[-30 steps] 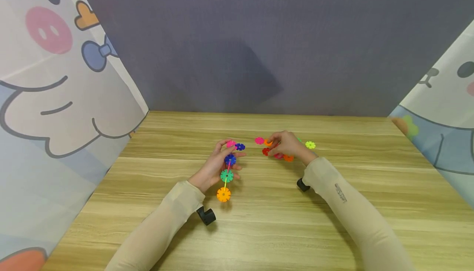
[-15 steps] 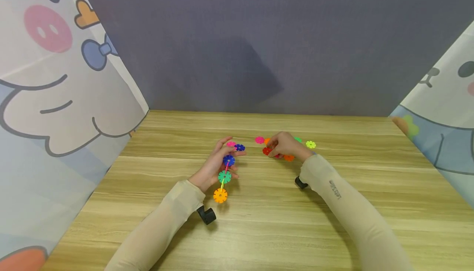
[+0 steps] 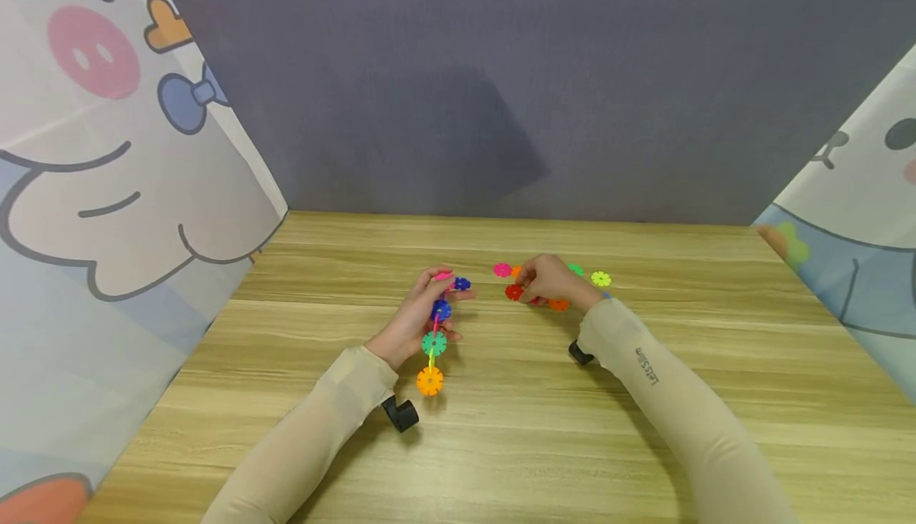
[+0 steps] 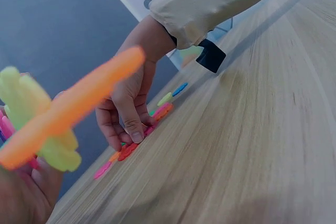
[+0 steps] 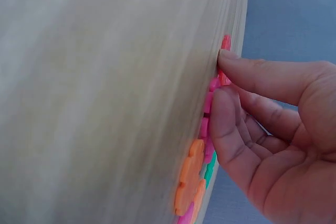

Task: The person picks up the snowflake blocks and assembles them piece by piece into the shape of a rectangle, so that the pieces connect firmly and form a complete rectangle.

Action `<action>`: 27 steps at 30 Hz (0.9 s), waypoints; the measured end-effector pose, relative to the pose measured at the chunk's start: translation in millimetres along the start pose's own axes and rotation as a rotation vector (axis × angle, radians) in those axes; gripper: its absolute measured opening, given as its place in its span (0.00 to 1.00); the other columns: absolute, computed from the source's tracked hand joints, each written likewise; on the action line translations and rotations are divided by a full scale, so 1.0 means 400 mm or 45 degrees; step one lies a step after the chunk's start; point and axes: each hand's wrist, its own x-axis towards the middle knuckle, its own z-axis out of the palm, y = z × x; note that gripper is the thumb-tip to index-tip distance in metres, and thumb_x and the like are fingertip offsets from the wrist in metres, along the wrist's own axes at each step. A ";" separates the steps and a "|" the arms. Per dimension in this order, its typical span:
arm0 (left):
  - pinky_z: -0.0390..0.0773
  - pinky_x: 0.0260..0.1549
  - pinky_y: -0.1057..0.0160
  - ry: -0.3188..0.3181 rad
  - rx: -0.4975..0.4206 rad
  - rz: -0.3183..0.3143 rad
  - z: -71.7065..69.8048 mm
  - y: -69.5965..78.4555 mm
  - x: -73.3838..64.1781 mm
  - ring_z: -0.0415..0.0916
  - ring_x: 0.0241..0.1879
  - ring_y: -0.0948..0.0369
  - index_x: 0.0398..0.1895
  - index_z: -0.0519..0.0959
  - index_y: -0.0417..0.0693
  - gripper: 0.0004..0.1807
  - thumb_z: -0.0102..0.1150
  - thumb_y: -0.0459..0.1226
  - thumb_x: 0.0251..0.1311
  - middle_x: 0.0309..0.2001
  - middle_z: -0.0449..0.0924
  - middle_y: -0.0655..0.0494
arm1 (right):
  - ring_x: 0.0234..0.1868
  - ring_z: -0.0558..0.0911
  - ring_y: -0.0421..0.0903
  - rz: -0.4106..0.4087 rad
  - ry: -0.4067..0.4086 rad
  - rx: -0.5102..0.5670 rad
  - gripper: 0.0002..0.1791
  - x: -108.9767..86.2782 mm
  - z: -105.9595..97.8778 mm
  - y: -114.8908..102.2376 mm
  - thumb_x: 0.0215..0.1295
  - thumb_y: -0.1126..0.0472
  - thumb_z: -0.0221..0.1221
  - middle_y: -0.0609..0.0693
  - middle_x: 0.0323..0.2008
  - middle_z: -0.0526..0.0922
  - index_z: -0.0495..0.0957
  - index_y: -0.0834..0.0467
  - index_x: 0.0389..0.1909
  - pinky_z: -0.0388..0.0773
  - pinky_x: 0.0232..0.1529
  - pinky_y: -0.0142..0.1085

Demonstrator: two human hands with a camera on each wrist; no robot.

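My left hand (image 3: 411, 324) holds a linked chain of notched plastic snowflake discs between thumb and fingers. The chain hangs toward me: a blue disc (image 3: 441, 311), a green disc (image 3: 433, 343) and an orange disc (image 3: 430, 382) at the lower end, with pink and yellow ones set edge-on between. A dark blue disc (image 3: 462, 284) sticks out beyond the thumb. At the table's far side, my right hand (image 3: 553, 281) pinches a red snowflake disc (image 5: 226, 72) by its edges, low against the wood. The fingers partly hide that disc and the loose discs beneath them.
Around the right hand, loose discs lie on the wooden table (image 3: 501, 428): a pink disc (image 3: 502, 269), an orange disc (image 3: 559, 304), a yellow-green disc (image 3: 601, 278) and others. A grey panel (image 3: 458, 87) stands behind the table; printed cartoon panels flank it.
The right fingers have closed in on the red disc with only a slight shift. The chain in my left hand has tilted and turned a little, its lower end swinging slightly.
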 end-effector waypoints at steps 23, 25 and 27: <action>0.80 0.14 0.65 -0.007 -0.016 0.036 0.009 0.001 0.003 0.83 0.24 0.60 0.59 0.59 0.53 0.13 0.42 0.44 0.79 0.68 0.63 0.28 | 0.21 0.79 0.45 0.065 -0.182 0.069 0.12 0.011 0.012 0.004 0.49 0.75 0.66 0.55 0.28 0.80 0.79 0.68 0.37 0.83 0.27 0.38; 0.81 0.15 0.65 -0.007 -0.011 0.041 0.009 0.001 0.003 0.84 0.24 0.59 0.59 0.59 0.52 0.13 0.42 0.44 0.79 0.68 0.63 0.28 | 0.21 0.78 0.45 0.060 -0.195 0.095 0.15 0.010 0.012 0.003 0.49 0.75 0.66 0.53 0.25 0.77 0.79 0.68 0.41 0.83 0.26 0.38; 0.81 0.15 0.65 -0.003 -0.007 0.042 0.008 0.001 0.003 0.84 0.25 0.59 0.60 0.59 0.52 0.14 0.42 0.45 0.79 0.68 0.63 0.28 | 0.21 0.78 0.45 0.062 -0.196 0.120 0.18 0.009 0.014 0.002 0.49 0.75 0.67 0.52 0.24 0.75 0.80 0.68 0.44 0.82 0.26 0.37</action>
